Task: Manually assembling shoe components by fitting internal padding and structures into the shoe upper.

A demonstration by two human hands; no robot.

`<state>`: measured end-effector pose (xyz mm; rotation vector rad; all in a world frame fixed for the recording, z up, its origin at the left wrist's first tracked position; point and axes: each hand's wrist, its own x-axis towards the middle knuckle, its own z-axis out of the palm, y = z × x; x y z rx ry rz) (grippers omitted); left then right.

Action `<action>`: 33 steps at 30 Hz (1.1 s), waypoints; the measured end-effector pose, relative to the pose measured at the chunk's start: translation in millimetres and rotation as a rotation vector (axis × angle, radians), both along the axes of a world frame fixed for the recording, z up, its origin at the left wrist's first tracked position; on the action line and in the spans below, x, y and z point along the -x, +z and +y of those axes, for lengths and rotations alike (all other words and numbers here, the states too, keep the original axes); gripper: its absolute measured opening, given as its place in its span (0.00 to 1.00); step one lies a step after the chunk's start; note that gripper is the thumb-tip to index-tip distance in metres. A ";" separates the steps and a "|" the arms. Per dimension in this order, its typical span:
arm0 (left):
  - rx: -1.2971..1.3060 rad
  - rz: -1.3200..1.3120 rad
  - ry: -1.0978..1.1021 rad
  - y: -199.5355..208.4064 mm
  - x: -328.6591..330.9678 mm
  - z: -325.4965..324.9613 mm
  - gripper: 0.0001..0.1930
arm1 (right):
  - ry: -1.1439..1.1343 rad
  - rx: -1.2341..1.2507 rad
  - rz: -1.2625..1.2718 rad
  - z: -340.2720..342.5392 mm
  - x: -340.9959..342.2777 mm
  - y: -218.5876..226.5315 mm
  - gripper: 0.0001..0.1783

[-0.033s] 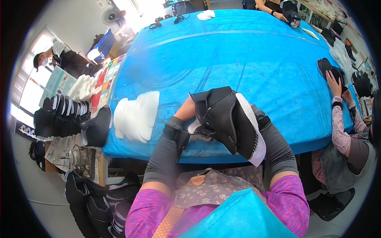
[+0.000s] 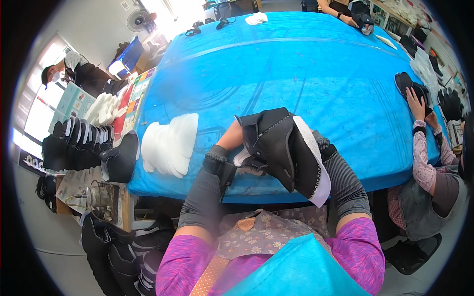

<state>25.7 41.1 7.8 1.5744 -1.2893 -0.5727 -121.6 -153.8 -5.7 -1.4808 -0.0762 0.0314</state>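
Over the table's near edge, in front of me, is a black fabric shoe upper [image 2: 269, 143]. A white strip [image 2: 313, 158] of lining runs down its right side, with zigzag stitching near the lower end. My left hand [image 2: 232, 137] is closed on the upper's left side, its fingers hidden behind the fabric. Behind the right side goes my right arm in a dark striped sleeve [image 2: 340, 172]; that hand is completely covered by the upper, so its fingers do not show. A fanned stack of white insole-shaped pieces [image 2: 170, 144] lies left of my left hand.
Blue sheeting covers the large table [image 2: 276, 64]. Black boots [image 2: 118, 158] stand at the left, near a metal device [image 2: 101, 200]; more dark footwear [image 2: 118, 251] lies below. Co-workers' hands hold black shoe parts at right [image 2: 417, 101] and far right [image 2: 363, 22]. Another person [image 2: 84, 74] is far left.
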 end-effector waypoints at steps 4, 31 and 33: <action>-0.015 -0.031 0.005 -1.3 -1.5 1.0 0.17 | -0.001 0.004 -0.003 -0.1 0.8 0.4 0.14; -0.017 -0.019 0.012 4.5 1.8 1.9 0.17 | -0.005 0.024 -0.021 -0.9 1.0 1.6 0.14; -0.011 -0.012 0.010 5.2 2.5 2.5 0.17 | -0.005 0.025 -0.022 -0.5 0.8 1.8 0.14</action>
